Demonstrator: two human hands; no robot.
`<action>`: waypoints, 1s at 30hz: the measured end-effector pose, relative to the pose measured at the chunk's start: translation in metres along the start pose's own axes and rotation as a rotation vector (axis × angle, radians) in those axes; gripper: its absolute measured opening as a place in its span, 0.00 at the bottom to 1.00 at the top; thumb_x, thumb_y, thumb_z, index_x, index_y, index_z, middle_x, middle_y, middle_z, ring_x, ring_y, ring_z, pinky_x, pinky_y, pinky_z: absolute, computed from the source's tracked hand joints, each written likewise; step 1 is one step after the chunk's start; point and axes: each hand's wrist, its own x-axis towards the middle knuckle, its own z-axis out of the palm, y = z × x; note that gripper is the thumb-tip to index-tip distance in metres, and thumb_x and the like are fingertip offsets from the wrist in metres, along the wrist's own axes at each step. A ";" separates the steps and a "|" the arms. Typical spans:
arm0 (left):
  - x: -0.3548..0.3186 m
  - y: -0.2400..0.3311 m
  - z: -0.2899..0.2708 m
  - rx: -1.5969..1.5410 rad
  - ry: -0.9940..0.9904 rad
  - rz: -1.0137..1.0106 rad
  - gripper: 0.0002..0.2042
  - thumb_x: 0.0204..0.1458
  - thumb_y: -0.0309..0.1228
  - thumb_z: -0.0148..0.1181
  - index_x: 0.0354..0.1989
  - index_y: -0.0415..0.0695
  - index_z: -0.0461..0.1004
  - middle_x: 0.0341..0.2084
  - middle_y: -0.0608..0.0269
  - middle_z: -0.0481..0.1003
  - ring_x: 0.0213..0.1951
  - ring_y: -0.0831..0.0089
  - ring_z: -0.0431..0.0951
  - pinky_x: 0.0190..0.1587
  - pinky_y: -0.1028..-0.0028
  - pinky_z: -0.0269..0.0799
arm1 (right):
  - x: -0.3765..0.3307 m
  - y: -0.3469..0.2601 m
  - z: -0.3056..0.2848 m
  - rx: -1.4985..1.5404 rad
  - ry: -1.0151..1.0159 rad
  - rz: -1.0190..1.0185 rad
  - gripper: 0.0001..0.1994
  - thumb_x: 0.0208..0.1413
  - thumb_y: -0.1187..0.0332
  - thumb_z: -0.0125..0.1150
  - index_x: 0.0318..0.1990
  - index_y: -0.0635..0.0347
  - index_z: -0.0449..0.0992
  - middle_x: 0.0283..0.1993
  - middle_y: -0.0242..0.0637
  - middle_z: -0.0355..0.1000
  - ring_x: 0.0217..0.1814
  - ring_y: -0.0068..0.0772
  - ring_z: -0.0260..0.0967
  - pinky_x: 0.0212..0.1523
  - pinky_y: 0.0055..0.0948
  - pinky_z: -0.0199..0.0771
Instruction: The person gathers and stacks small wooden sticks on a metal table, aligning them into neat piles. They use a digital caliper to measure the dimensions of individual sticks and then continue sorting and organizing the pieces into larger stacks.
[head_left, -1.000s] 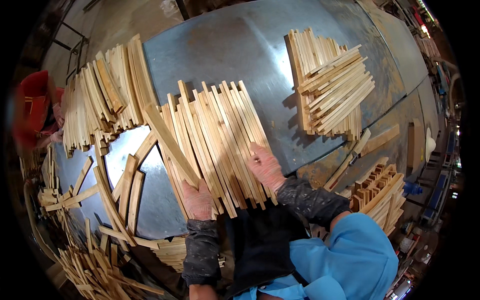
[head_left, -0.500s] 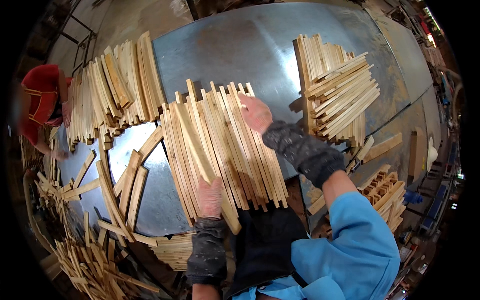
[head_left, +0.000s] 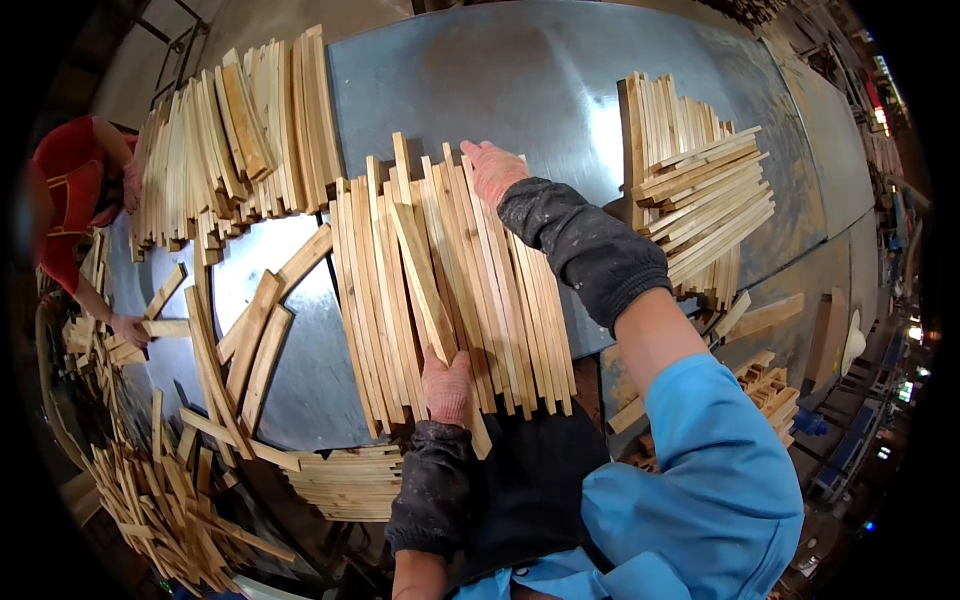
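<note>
A row of pale wooden strips (head_left: 375, 330) lies side by side at the table's near edge, in front of me. My left hand (head_left: 447, 388), in a pinkish work glove, is closed around the near part of a loose wooden strip (head_left: 424, 285) that lies slantwise on top of the row. At the far ends of the row, my gloved right hand (head_left: 494, 172) touches the strips' tips, its fingers reaching out to the left. Its palm side is hidden. Some strips under my right forearm are covered from view.
A strip pile (head_left: 265, 130) stands at the far left, and another stack (head_left: 700, 190) at the right with strips crossed on top. Loose curved pieces (head_left: 262, 350) lie left of my row. A co-worker in red (head_left: 75, 190) reaches in at the left. Scrap strips (head_left: 170, 510) heap at lower left.
My right hand has moved left and farther out along the strip ends. My left hand has shifted right with its strip. At the left, the co-worker's hand has come down to a loose piece.
</note>
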 end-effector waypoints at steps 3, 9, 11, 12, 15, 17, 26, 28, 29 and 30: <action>0.011 -0.012 -0.002 0.086 -0.032 -0.014 0.38 0.60 0.40 0.71 0.75 0.35 0.64 0.55 0.37 0.82 0.57 0.43 0.83 0.60 0.56 0.77 | -0.002 0.011 0.019 -0.038 0.126 -0.027 0.33 0.69 0.73 0.54 0.82 0.46 0.60 0.81 0.45 0.65 0.80 0.46 0.66 0.77 0.41 0.70; 0.011 -0.020 -0.001 0.088 -0.017 0.089 0.34 0.59 0.42 0.72 0.70 0.37 0.70 0.50 0.42 0.84 0.51 0.46 0.84 0.56 0.56 0.78 | -0.020 0.001 0.000 0.118 0.086 -0.012 0.31 0.67 0.73 0.57 0.78 0.48 0.68 0.71 0.41 0.75 0.68 0.45 0.77 0.67 0.41 0.79; 0.004 0.020 0.000 0.154 -0.070 0.114 0.29 0.60 0.41 0.72 0.66 0.37 0.75 0.47 0.46 0.85 0.47 0.54 0.86 0.52 0.57 0.80 | -0.008 0.022 0.002 -0.140 0.076 -0.164 0.27 0.66 0.72 0.59 0.74 0.54 0.73 0.71 0.40 0.76 0.64 0.43 0.80 0.62 0.38 0.82; -0.002 0.039 0.000 0.115 -0.094 0.092 0.26 0.61 0.40 0.71 0.63 0.37 0.76 0.45 0.49 0.85 0.46 0.57 0.86 0.50 0.59 0.80 | -0.011 0.017 -0.007 -0.111 0.083 -0.204 0.25 0.63 0.72 0.60 0.69 0.54 0.74 0.63 0.46 0.79 0.63 0.51 0.80 0.61 0.45 0.82; -0.001 0.078 0.009 0.030 -0.146 0.109 0.22 0.62 0.36 0.73 0.60 0.38 0.77 0.38 0.56 0.85 0.39 0.69 0.85 0.44 0.65 0.81 | -0.029 -0.008 -0.066 -0.158 0.269 -0.422 0.18 0.58 0.72 0.61 0.57 0.57 0.80 0.54 0.52 0.83 0.58 0.59 0.80 0.57 0.52 0.82; 0.000 0.099 0.014 -0.121 -0.278 0.108 0.28 0.59 0.38 0.78 0.63 0.40 0.75 0.41 0.60 0.83 0.41 0.70 0.83 0.45 0.67 0.81 | -0.037 -0.016 -0.108 -0.381 0.477 -0.596 0.13 0.56 0.70 0.62 0.49 0.57 0.83 0.51 0.51 0.84 0.55 0.58 0.82 0.54 0.51 0.83; -0.003 0.141 0.026 -0.230 -0.370 0.325 0.27 0.53 0.28 0.81 0.57 0.39 0.71 0.40 0.61 0.81 0.39 0.70 0.83 0.43 0.69 0.83 | 0.011 -0.080 -0.200 0.172 0.539 -0.426 0.19 0.62 0.59 0.67 0.56 0.59 0.83 0.48 0.46 0.83 0.45 0.49 0.83 0.49 0.47 0.86; -0.002 0.134 0.013 -0.324 -0.264 0.279 0.19 0.55 0.24 0.75 0.52 0.39 0.73 0.37 0.61 0.81 0.35 0.72 0.82 0.39 0.70 0.81 | -0.021 -0.096 -0.191 0.774 0.187 -0.330 0.22 0.64 0.60 0.66 0.61 0.59 0.80 0.50 0.44 0.83 0.41 0.47 0.82 0.48 0.46 0.86; 0.002 0.124 0.006 -0.348 -0.271 0.265 0.19 0.54 0.25 0.74 0.51 0.39 0.73 0.36 0.60 0.81 0.35 0.72 0.82 0.39 0.70 0.81 | -0.015 -0.087 -0.185 0.898 0.034 -0.339 0.22 0.66 0.59 0.63 0.63 0.60 0.76 0.51 0.41 0.81 0.40 0.44 0.80 0.49 0.44 0.85; 0.008 0.113 -0.002 -0.371 -0.272 0.251 0.18 0.54 0.25 0.73 0.51 0.39 0.73 0.36 0.60 0.81 0.35 0.71 0.81 0.39 0.69 0.80 | -0.001 -0.073 -0.166 0.781 0.144 -0.319 0.20 0.67 0.58 0.61 0.60 0.61 0.77 0.52 0.44 0.81 0.44 0.48 0.80 0.52 0.46 0.83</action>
